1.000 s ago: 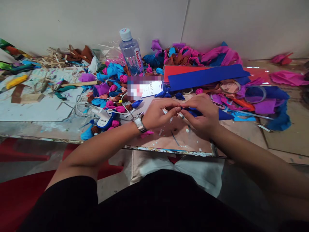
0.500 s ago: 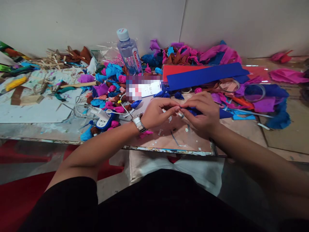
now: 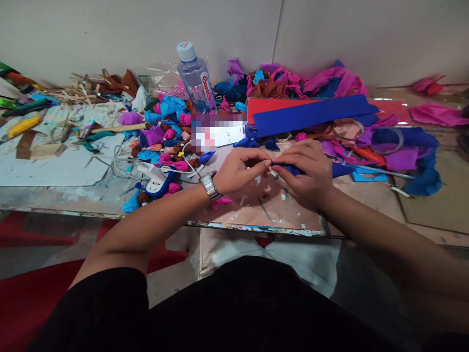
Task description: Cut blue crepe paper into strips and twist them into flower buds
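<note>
"What's nearest?"

"A black shirt [image 3: 264,303], cut off by the bottom edge. It covers part of some pale cloth [image 3: 311,259] under the table [image 3: 278,210]; I can't make out what that is."

"And the hands?"

"The right hand [image 3: 308,168] has its fingers curled down over some blue paper [image 3: 341,171], gripping it. The palm hides most of the piece; a pointed end sticks out on the right."

"The left hand [image 3: 238,171]?"

"Its thumb and forefinger reach to the right fingertips. The spot is too small to see, so I can't tell whether they pinch the paper's other end. A watch [image 3: 209,186] circles that wrist, with a pink scrap [image 3: 221,203] partly tucked below."

"What's in the way around them?"

"A blue and white power socket [image 3: 156,186] sits left of the wrist, its cables tangled among paper twists. Just beyond the hands lies a phone [image 3: 234,134], half blurred out."

"Farther back?"

"A long blue strip [image 3: 315,116] overlaps a red sheet [image 3: 274,106], hiding much of it. A bottle [image 3: 198,83] stands behind the phone, and crumpled paper [image 3: 278,87] heaps against the wall [image 3: 146,34]."
</note>
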{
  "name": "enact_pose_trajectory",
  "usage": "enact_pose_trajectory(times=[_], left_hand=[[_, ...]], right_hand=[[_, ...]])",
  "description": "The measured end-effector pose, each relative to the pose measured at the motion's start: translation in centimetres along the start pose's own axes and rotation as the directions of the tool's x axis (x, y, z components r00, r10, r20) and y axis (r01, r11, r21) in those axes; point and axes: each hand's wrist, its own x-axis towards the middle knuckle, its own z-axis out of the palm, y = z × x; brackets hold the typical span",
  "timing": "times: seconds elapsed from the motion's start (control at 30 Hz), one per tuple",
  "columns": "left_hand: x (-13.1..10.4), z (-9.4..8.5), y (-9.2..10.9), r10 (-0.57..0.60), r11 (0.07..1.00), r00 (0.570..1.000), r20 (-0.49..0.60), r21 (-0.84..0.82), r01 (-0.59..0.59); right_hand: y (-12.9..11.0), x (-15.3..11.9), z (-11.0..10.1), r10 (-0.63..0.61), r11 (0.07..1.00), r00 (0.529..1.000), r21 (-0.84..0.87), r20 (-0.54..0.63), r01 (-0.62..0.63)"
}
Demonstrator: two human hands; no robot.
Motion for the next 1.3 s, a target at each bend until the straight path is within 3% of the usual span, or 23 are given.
enact_pose_trajectory(times=[0.23,0.37,0.53,0.73,1.3], left_hand=[[-0.12,0.08,-0.33,0.0,0.999,1.0,0.023,0.04,-0.001],[-0.12,0.13,-0.32,0.023,0.998,1.0,-0.017,0.06,-0.022],[-0.07,0.08,-0.24,0.045,0.994,0.997,-0.057,0.102,-0.039],[0.07,-0.18,-0.15,0.108,0.982,0.994,-0.031,0.157,-0.102],[-0.17,0.01,-0.69,0.105,0.992,0.994,0.03,0.065,-0.107]], right_hand=[[-0.12,0.04,-0.16,0.047,0.998,0.999,-0.033,0.021,-0.046],[-0.23,0.13,-0.16,0.075,0.997,0.997,-0.025,0.018,-0.074],[-0.07,0.11,-0.02,0.064,0.998,0.998,0.018,0.018,-0.064],[0.05,0.12,0.13,0.044,0.998,0.999,0.05,0.016,-0.045],[0.1,0.12,0.21,0.07,0.991,0.998,0.114,0.008,-0.07]])
